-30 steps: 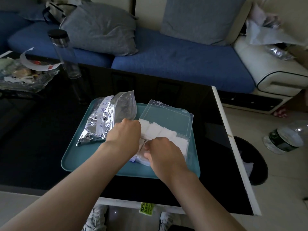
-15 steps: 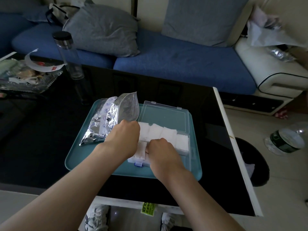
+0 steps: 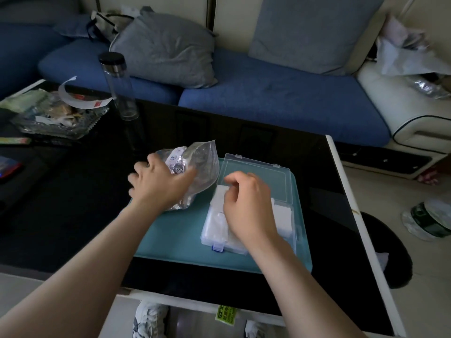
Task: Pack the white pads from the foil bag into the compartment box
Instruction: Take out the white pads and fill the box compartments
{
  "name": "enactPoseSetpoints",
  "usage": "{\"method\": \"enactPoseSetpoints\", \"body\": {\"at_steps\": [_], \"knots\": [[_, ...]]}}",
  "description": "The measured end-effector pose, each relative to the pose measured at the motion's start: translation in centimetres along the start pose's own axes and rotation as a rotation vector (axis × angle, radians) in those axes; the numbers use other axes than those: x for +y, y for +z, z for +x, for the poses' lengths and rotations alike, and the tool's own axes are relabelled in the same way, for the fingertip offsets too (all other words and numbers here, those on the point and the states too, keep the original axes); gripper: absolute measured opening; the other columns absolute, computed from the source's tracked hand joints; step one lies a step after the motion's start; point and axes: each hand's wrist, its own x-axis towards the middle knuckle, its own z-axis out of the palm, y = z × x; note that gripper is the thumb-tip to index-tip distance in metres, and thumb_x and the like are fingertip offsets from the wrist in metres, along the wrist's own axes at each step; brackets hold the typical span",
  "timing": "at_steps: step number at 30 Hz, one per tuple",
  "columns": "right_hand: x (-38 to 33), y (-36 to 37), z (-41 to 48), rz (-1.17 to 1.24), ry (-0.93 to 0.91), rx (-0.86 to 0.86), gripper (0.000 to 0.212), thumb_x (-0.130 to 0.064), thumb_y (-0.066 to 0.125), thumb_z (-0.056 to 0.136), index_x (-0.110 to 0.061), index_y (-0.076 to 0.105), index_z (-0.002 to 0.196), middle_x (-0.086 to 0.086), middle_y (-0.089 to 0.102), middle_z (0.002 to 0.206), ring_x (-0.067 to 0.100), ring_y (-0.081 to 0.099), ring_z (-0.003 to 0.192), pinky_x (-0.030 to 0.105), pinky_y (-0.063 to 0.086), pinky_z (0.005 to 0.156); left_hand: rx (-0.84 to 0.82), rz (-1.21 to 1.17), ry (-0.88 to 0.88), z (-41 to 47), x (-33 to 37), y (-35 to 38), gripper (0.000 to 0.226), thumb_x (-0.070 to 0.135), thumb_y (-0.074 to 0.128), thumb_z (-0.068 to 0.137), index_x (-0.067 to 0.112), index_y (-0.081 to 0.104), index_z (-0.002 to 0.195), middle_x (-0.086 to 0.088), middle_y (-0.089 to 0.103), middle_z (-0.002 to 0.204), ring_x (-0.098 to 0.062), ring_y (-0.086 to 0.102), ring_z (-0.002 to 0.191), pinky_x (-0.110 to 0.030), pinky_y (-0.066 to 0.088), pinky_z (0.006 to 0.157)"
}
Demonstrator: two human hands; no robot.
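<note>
— Head camera, from the biggest thing down: we see the black table (image 3: pixel 73 215), and on it the teal tray (image 3: pixel 175 235), which we'll use to place everything else. What sits on it?

— On the tray's right half is the clear compartment box (image 3: pixel 214 236), its lid (image 3: pixel 256 176) thrown back toward the tray's far edge. On the tray's far-left corner is the foil bag (image 3: pixel 202 167), crumpled, with its clear mouth standing up.

— And our hands?

— They're apart. The left hand (image 3: pixel 158 186) lies on the bag with fingers spread and thumb against the foil, not closed round it. The right hand (image 3: pixel 246 206) hovers over the box with fingers curled. Whether it pinches a pad we cannot tell, because the tips are hidden.

— What could go wrong?

— In our judgement the bag is light and slippery. If we seize it low it could tip, and any pads still inside would spill across the tray or onto the table beyond its edge. The box looks light too, so a push could skate it toward the tray's rim. Pads heaped above the dividers could stop the lid closing.

— How do the white pads (image 3: pixel 283 213) look?

— They're thin, soft, square and plain white. They lie flat in rows in the box, and we judge it is nearly full.
</note>
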Motion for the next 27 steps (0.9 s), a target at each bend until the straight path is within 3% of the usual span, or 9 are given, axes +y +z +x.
{"method": "enactPoseSetpoints", "body": {"at_steps": [3,5,7,9,12,15,19,23,27], "knots": [[-1.8,1.2,1.1,0.119,-0.063,-0.080,0.032,-0.012,0.055,0.102,-0.012,0.071,0.129,0.004,0.071,0.124,0.017,0.064,0.111,0.027,0.048,0.099,-0.113,-0.266,-0.091,1.3,-0.4,-1.5,0.104,0.091,0.030,0.079,0.013,0.054,0.144,-0.018,0.057,0.134,-0.041,0.053,0.125,-0.057,0.043,0.110],[-3.3,2.0,1.6,0.200,-0.048,-0.163,0.029,-0.028,0.061,0.098,-0.015,0.072,0.122,-0.001,0.073,0.113,0.015,0.065,0.099,0.030,0.050,0.088,-0.149,-0.360,-0.099,1.6,-0.6,-2.1,0.103,0.090,0.020,0.085,0.014,0.062,0.140,-0.015,0.063,0.129,-0.037,0.058,0.124,-0.055,0.043,0.112],[-4.1,3.2,2.1,0.137,-0.041,-0.183,0.037,-0.050,0.063,0.091,-0.021,0.071,0.113,-0.002,0.067,0.110,0.018,0.059,0.102,0.034,0.050,0.089,-0.164,-0.329,-0.084,2.0,-0.9,-2.3,0.093,0.084,0.022,0.089,0.019,0.062,0.143,-0.017,0.061,0.140,-0.037,0.056,0.129,-0.055,0.041,0.115],[-4.1,4.1,2.5,-0.067,-0.044,-0.193,0.041,-0.061,0.062,0.085,-0.024,0.072,0.102,0.001,0.054,0.112,0.025,0.050,0.110,0.038,0.047,0.097,-0.143,-0.229,-0.053,2.4,-1.2,-2.1,0.059,0.057,0.039,0.099,0.019,0.058,0.140,-0.015,0.060,0.137,-0.036,0.057,0.125,-0.051,0.045,0.110],[-4.2,4.6,3.0,-0.247,-0.026,-0.211,0.032,-0.051,0.063,0.085,-0.020,0.069,0.085,0.003,0.045,0.112,0.030,0.041,0.111,0.040,0.043,0.098,-0.146,-0.101,-0.068,3.5,-2.3,-1.3,0.034,0.022,0.049,0.095,0.008,0.049,0.126,-0.016,0.057,0.121,-0.036,0.059,0.108,-0.044,0.052,0.094],[-4.2,4.9,3.4,-0.163,-0.113,-0.150,0.026,-0.024,0.061,0.089,-0.016,0.049,0.067,0.002,0.043,0.101,0.026,0.042,0.098,0.038,0.041,0.084,-0.170,0.004,-0.078,4.2,-3.3,-0.8,0.018,0.009,0.049,0.092,-0.002,0.056,0.104,-0.019,0.059,0.105,-0.033,0.059,0.087,-0.035,0.048,0.071],[-3.5,5.2,3.9,0.120,-0.066,-0.129,0.042,-0.014,0.053,0.103,-0.013,0.037,0.063,0.001,0.040,0.059,0.013,0.034,0.056,0.037,0.024,0.055,-0.155,-0.103,-0.171,5.0,-3.5,-0.6,0.030,0.017,0.049,0.100,-0.006,0.062,0.113,-0.021,0.066,0.102,-0.033,0.064,0.081,-0.037,0.051,0.064],[-2.9,3.8,4.2,0.240,-0.108,-0.175,0.049,-0.026,0.057,0.109,-0.018,0.037,0.065,-0.007,0.034,0.054,0.010,0.029,0.050,0.028,0.021,0.050,-0.141,-0.314,-0.231,5.1,-3.3,-0.7,0.039,0.023,0.042,0.107,-0.006,0.063,0.124,-0.016,0.065,0.100,-0.032,0.061,0.082,-0.039,0.055,0.070],[-0.5,1.4,4.9,0.271,-0.149,-0.227,0.044,-0.028,0.059,0.108,-0.011,0.050,0.068,-0.009,0.038,0.056,0.005,0.031,0.053,0.028,0.027,0.053,-0.086,-0.500,-0.248,5.1,-3.1,-1.4,0.034,0.024,0.044,0.110,0.002,0.064,0.095,-0.014,0.065,0.083,-0.026,0.060,0.059,-0.033,0.055,0.054]]}}
